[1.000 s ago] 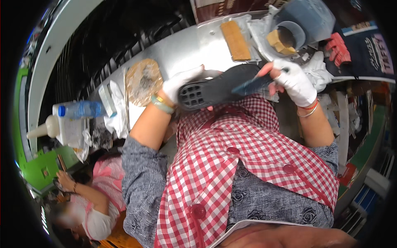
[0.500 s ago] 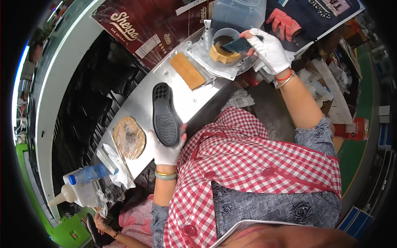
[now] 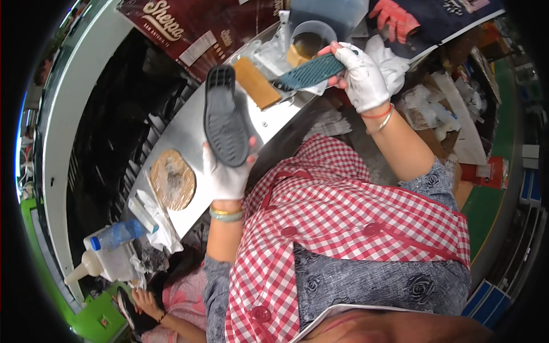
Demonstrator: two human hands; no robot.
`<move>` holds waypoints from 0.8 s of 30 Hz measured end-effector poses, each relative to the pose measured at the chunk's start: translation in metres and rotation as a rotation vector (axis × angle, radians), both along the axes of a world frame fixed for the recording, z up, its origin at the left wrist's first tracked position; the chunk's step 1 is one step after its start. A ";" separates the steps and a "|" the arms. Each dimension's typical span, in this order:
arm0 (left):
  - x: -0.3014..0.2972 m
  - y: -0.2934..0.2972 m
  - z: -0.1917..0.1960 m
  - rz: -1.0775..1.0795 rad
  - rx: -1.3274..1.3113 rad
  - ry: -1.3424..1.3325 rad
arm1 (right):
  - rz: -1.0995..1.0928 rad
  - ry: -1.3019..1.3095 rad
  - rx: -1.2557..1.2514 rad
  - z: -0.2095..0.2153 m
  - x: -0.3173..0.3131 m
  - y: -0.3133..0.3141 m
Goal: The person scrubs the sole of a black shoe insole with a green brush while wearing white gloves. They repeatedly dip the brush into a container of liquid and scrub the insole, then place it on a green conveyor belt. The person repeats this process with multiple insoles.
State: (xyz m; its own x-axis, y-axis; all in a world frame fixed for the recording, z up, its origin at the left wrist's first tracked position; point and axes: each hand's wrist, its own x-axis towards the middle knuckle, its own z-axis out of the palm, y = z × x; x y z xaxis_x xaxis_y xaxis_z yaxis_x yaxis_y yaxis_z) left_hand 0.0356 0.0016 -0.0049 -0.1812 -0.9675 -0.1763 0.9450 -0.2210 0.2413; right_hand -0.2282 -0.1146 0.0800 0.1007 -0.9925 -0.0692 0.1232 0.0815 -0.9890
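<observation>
My left hand (image 3: 225, 177), in a white fingerless glove, grips the heel-side end of a black shoe sole (image 3: 227, 123). The sole is raised over the metal bench, its hollow inner side facing up and its studded end pointing away. In my gloved right hand (image 3: 363, 74) is a brush (image 3: 314, 71) with a wide, ribbed teal handle, its dark tip pointing left. Just beyond the brush stands a clear plastic cup (image 3: 311, 31) of dark liquid, set in a yellowish holder (image 3: 297, 55). A tan rectangular block (image 3: 255, 83) lies between sole and brush.
A round tan disc in clear wrap (image 3: 172, 180) lies on the metal bench (image 3: 264, 124). Bottles (image 3: 123, 235) and crumpled paper stand at its left end. A co-worker's hand (image 3: 147, 303) holds a dark shoe at lower left. Dark red bags (image 3: 211, 28) line the far side.
My right hand has drawn the brush away from the cup, toward me and left. My left hand has lifted the sole farther from me and tilted it.
</observation>
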 end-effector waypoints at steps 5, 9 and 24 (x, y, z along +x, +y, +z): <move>-0.013 -0.008 0.021 -0.079 -0.107 0.158 | 0.182 -0.050 -0.078 0.023 0.064 0.047; -0.018 -0.002 0.025 -0.055 -0.115 0.132 | 0.222 -0.052 -0.071 0.022 0.081 0.056; -0.037 0.009 0.043 -0.016 -0.181 -0.239 | 0.111 -0.012 -0.223 0.033 0.081 0.054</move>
